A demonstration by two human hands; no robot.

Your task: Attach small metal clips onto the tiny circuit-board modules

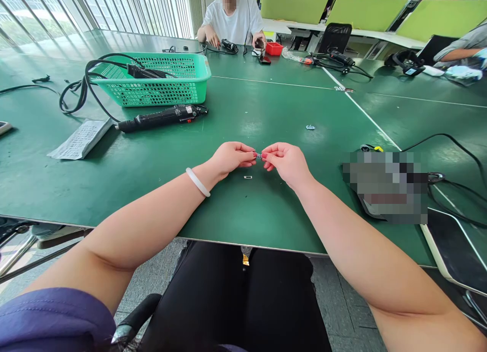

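My left hand and my right hand meet above the green table, fingertips pinched together on a tiny metal part held between them. Both hands are closed in a pinch. A white bangle sits on my left wrist. Just below the hands a small white flat piece lies on the table. Another small pale part lies farther off to the right.
A black electric screwdriver with its cable lies to the left, behind it a green plastic basket. A folded paper sheet lies at the left. A person in white sits across the table near a red tray. Cables run at the right.
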